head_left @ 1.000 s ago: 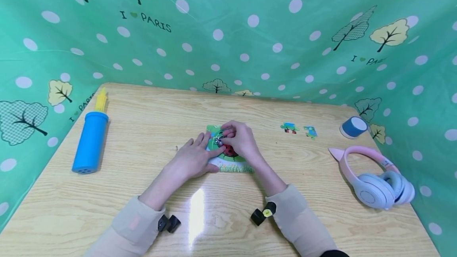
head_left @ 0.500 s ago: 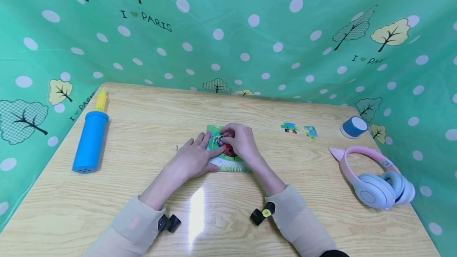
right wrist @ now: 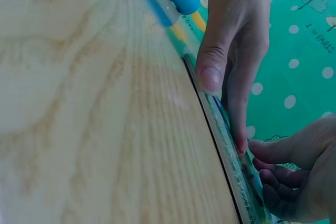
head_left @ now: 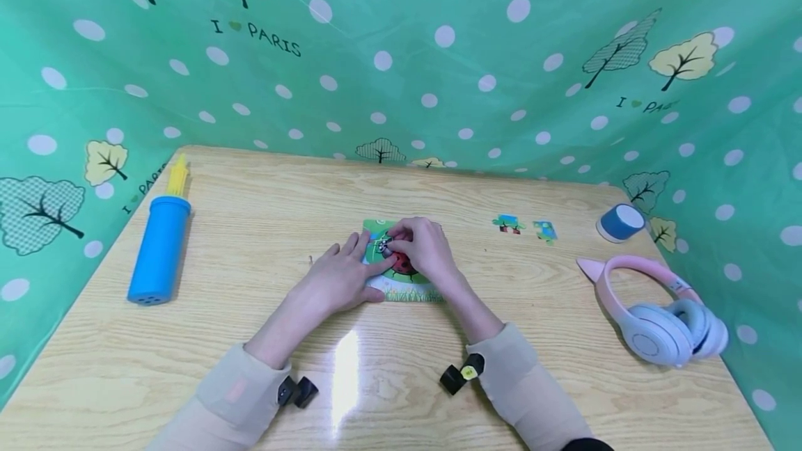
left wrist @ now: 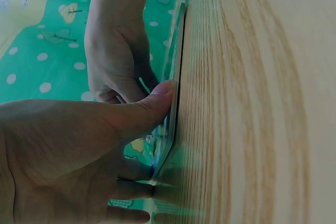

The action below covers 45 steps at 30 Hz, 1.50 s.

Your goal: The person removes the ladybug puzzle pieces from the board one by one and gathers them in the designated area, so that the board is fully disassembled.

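A small jigsaw puzzle with a ladybug picture lies flat on the wooden table. My left hand rests on its left side, fingers spread, the thumb near the front edge and the index finger reaching across the picture. Over the upper part is my right hand, fingers curled, thumb and index finger pinching a puzzle piece beside the ladybug's head. That piece is mostly hidden. In the left wrist view the left thumb presses on the puzzle's edge. Two loose puzzle pieces lie to the right.
A blue hand pump with a yellow nozzle lies on the left. On the right are pink and lilac headphones and a blue and white cylinder. A green dotted curtain hangs behind the table.
My right hand has lowered slightly toward the puzzle since a second ago, its fingers staying near the ladybug's head. The left hand has not moved.
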Motion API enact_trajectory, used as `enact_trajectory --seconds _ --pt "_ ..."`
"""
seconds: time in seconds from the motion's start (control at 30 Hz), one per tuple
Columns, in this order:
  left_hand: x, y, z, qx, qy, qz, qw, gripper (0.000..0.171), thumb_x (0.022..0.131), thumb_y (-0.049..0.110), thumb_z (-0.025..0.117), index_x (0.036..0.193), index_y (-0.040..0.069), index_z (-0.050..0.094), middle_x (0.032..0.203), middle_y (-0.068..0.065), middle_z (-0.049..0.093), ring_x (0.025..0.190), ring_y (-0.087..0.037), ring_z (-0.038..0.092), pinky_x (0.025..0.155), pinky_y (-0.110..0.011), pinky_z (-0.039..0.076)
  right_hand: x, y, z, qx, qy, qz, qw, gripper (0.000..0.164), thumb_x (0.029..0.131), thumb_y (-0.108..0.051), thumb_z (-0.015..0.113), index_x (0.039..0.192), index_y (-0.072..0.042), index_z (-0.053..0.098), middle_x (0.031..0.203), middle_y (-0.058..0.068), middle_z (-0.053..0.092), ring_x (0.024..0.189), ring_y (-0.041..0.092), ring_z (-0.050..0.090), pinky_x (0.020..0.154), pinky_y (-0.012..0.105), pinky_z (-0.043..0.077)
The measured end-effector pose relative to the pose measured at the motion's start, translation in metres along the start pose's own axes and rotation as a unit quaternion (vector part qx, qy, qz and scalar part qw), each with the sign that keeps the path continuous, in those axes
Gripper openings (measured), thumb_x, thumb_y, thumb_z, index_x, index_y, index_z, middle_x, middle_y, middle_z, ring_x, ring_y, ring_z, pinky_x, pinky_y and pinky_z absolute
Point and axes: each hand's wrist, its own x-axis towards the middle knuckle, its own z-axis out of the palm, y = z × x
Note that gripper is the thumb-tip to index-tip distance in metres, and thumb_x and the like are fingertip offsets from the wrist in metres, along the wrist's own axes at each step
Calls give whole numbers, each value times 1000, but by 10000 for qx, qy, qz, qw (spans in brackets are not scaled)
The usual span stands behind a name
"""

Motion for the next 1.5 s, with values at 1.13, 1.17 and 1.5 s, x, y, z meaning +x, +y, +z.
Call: enact_trajectory --seconds 1.13,1.17,1.5 --pt "-2 1 0 -127 -35 -61 9999 68 97 53 63 158 33 41 169 -31 14 156 -49 22 123 -64 31 14 116 -112 -212 298 185 9992 21 91 -15 79 111 -8 78 110 13 73 89 23 62 67 24 50" --pt "-2 1 -1 -125 -35 -62 9999 68 97 53 63 158 33 41 169 -31 14 156 -49 22 123 -64 32 15 119 -113 -272 306 199 9990 21 91 -15 79 111 -9 78 112 13 73 91 23 63 69 25 50" --pt "-2 1 -1 -137 -34 -31 9999 68 97 53 63 158 33 40 169 -31 14 156 -49 21 123 -64 31 19 131 -113 -810 259 -31 9964 20 90 -14 80 108 -6 80 111 17 72 98 29 64 82 35 47"
